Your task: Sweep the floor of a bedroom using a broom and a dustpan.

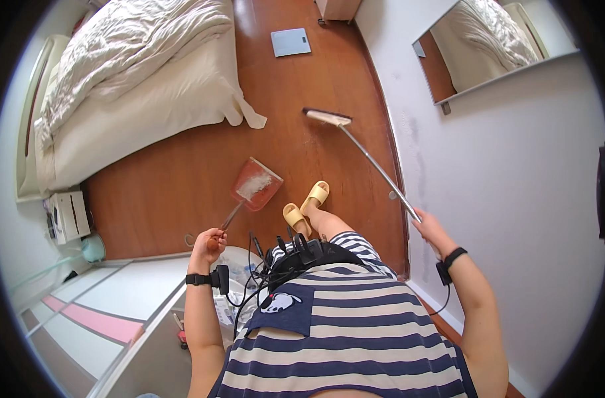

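Note:
My left hand (210,245) is closed around the handle of a red dustpan (266,198). A patch of pale dust and fluff (254,185) lies in the pan, whose lip points away from me, towards the upper right. In my right hand (433,230) is the metal pole of a broom (377,166). The broom's white head with dark bristles (328,117) is at the wooden floor (183,164), farther out than the dustpan and to its right. Whether the bristles touch the floor I cannot tell.
A bed (148,99) with a rumpled quilt fills the upper left, its sheet hanging over the edge. A bathroom scale (290,42) lies on the floor ahead. The wall (501,164) with a mirror (486,54) runs along my right. A sliding-door wardrobe (128,293) stands at left.

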